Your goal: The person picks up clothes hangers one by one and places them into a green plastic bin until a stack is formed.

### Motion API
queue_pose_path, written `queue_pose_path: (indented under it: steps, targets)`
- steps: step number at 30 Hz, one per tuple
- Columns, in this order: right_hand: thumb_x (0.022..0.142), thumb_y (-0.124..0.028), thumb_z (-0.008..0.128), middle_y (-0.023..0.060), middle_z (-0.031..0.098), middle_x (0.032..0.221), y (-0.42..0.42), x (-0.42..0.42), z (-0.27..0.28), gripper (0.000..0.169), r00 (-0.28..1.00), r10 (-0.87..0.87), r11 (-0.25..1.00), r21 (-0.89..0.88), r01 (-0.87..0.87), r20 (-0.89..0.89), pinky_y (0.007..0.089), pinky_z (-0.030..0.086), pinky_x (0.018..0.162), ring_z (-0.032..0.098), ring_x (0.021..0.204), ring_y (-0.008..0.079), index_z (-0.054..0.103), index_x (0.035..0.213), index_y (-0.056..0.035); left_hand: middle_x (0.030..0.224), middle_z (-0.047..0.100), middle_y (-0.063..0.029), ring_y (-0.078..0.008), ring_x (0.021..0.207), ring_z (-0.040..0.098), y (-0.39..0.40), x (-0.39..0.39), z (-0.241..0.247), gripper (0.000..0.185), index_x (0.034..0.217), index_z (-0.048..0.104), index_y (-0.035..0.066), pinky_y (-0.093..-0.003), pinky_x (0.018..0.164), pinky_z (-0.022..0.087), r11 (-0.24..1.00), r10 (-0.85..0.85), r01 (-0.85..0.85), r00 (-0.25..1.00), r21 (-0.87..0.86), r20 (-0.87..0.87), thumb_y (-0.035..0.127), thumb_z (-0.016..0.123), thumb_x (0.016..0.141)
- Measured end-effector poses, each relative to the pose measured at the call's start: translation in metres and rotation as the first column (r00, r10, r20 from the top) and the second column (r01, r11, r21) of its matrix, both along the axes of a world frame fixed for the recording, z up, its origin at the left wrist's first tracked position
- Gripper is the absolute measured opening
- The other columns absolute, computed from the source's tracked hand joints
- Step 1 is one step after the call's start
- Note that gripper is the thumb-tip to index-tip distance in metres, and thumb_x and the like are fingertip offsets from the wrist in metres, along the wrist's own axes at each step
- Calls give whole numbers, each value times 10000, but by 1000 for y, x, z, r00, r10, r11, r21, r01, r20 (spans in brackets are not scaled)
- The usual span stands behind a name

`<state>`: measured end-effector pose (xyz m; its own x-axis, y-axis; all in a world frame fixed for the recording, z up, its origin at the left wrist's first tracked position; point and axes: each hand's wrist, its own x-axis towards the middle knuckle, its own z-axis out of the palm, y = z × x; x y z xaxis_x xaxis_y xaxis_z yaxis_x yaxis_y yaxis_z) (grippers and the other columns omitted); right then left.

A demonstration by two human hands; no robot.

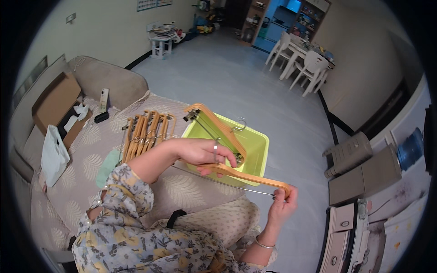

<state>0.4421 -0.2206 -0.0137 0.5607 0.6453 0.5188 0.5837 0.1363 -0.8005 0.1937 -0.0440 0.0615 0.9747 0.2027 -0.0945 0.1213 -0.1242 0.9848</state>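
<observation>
A wooden clothes hanger (254, 177) with a thin metal bar is held in both hands, in front of my lap. My left hand (199, 152) grips it around its middle, near the metal hook. The fingers of my right hand (285, 201) pinch its right end, beside the bar. Just beyond, a yellow-green plastic bin (257, 155) has another wooden hanger (218, 121) leaning in it, its hook and metal clips sticking up. Left of the bin, several wooden hangers (145, 134) lie in a row on the sofa, partly hidden by my left forearm.
The patterned sofa cover (90, 165) carries an open cardboard box (58, 102), a white plastic bag (54, 155), a phone (104, 100) and a black object (101, 117). A cabinet with drawers (341, 218) stands at right. White chairs (312, 65) surround a far dining table.
</observation>
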Motion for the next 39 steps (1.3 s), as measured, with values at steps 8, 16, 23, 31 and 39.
queue_pose_path:
  steps: [8, 16, 23, 31, 39]
  targets:
    - [987, -272, 481, -22, 429, 590, -1, -1, 25, 277, 982, 177, 971, 174, -163, -69, 194, 299, 451, 385, 512, 43, 485, 810, -58, 912, 654, -65, -86, 640, 539, 0, 2, 8, 317, 1267, 501, 68, -244, 636, 456, 1000, 20, -19, 995, 12, -99, 135, 390, 977]
    - [993, -304, 439, -14, 424, 584, -13, 25, 17, 319, 944, 13, 986, 163, 43, -330, 196, 277, 441, 359, 504, 45, 464, 773, -74, 1116, 617, -69, -157, 1058, 568, 24, -68, -22, 472, 1321, 458, 35, -312, 853, 488, 775, 571, -614, 782, 147, 251, 183, 574, 888]
    - [996, -289, 421, -7, 428, 594, -2, 24, 9, 329, 887, 18, 991, 129, 47, -462, 190, 282, 444, 355, 506, 44, 442, 746, -76, 1007, 627, -85, -165, 943, 603, -2, -69, -68, 404, 1249, 491, 7, -300, 752, 510, 759, 647, -637, 718, -131, 258, 80, 566, 858]
    - [986, -287, 441, -13, 415, 578, -5, 19, 3, 336, 914, -72, 984, 120, 130, -400, 191, 281, 441, 357, 507, 42, 440, 728, -73, 772, 602, -61, -140, 621, 616, -6, -58, -74, 328, 966, 491, 64, -228, 488, 450, 721, 693, -661, 686, -208, 222, 355, 623, 891]
    - [988, -356, 451, -24, 411, 575, -5, 20, -2, 354, 933, -69, 986, 116, 117, -354, 188, 263, 426, 335, 491, 32, 457, 745, -99, 789, 603, -57, -140, 663, 623, -7, -64, -75, 406, 1016, 495, 55, -234, 556, 476, 714, 700, -680, 699, -167, 145, 405, 643, 873]
